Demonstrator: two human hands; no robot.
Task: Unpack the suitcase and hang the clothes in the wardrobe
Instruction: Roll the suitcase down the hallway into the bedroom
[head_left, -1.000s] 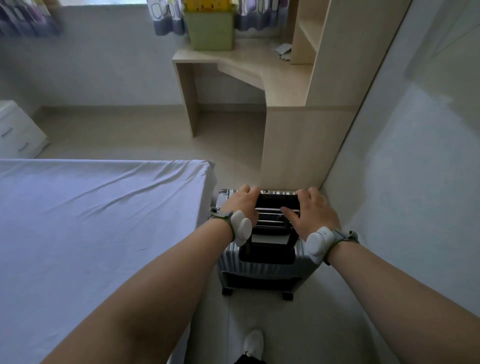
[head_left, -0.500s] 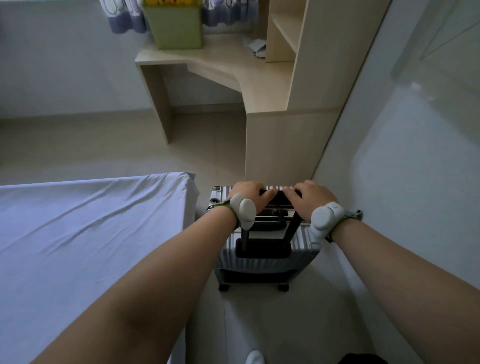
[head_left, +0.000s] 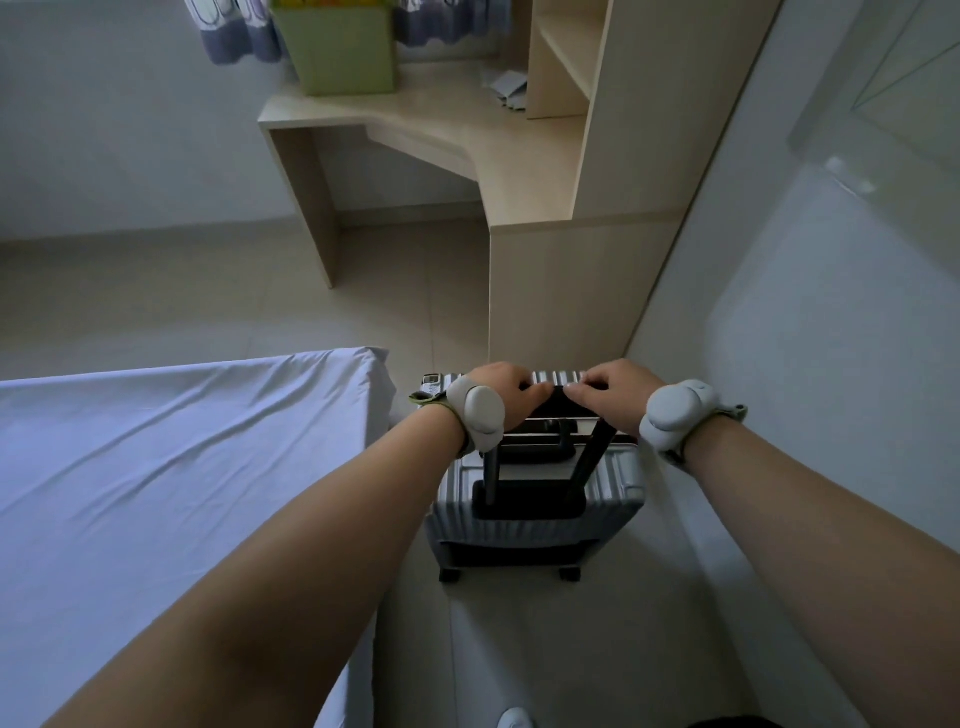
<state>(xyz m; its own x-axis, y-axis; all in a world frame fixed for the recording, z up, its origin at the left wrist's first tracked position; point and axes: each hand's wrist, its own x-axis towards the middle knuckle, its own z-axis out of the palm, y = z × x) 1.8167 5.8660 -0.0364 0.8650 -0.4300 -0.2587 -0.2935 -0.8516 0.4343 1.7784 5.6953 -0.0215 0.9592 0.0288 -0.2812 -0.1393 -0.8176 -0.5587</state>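
Left hand and right hand are both curled round the pull handle of the suitcase, upright on the floor beside the bed corner, and I fear its wheels may roll if I pull unevenly.

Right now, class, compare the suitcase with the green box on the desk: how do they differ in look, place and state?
The suitcase is silver and ribbed; the green box is plain and smooth. The suitcase stands on the floor; the green box sits on the desk. The left hand and right hand grip the suitcase's raised handle; no hand touches the green box. Both are upright and boxy.
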